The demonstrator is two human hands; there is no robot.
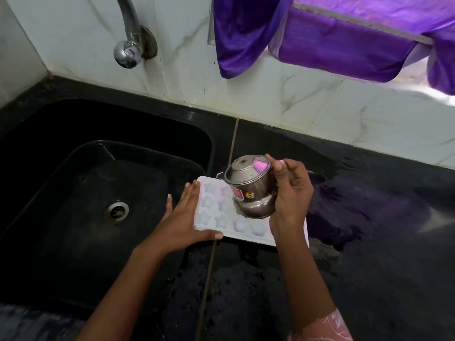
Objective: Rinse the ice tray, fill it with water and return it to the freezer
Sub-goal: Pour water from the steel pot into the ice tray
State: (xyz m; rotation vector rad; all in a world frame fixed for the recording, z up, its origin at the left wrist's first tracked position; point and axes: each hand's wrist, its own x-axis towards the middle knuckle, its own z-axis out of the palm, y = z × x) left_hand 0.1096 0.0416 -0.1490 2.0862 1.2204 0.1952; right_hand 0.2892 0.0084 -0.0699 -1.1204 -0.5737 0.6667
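Gripping a tipped steel pot (251,187), the right hand (290,193) hovers over the white star-moulded ice tray (216,212) on the black counter (369,242), left hand (182,217) flat-fingered, steadying its sink-side edge.

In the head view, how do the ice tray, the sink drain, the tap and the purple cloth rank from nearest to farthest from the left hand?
From the left hand:
1. Ice tray: touching, on its right.
2. Sink drain: on its left, in the basin.
3. Tap: far above, on the wall.
4. Purple cloth: upper right, farthest.
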